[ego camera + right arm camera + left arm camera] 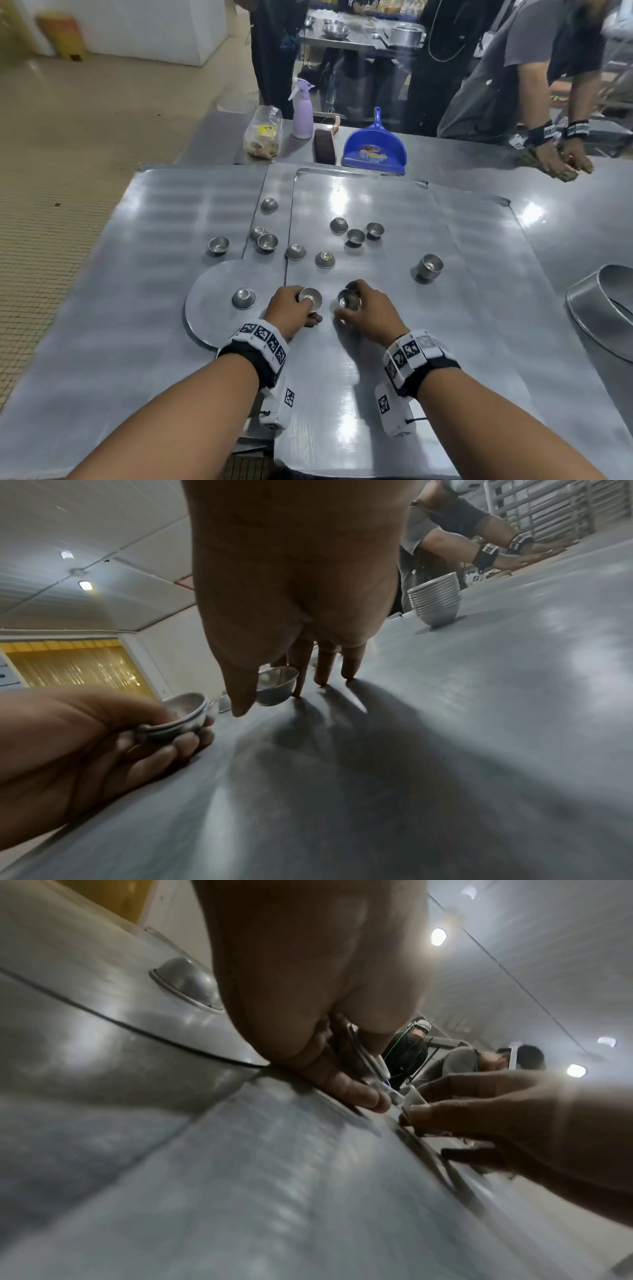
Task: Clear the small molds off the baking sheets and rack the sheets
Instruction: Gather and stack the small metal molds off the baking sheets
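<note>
commercial bakery / production kitchen. evidence: large steel worktable (565, 192) covered with flat baking sheets (376, 212), small metal molds (324, 259) scattered on them, nested stack of molds (435, 599). second steel table behind with bowls and a pot (406, 35). tiled floor, panel ceiling with strip lights, yellow strip curtain (72, 666) on the doorway.

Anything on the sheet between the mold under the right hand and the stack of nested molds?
Nothing: in the head view, bare sheet runs from the right hand's mold to the stack.
</note>
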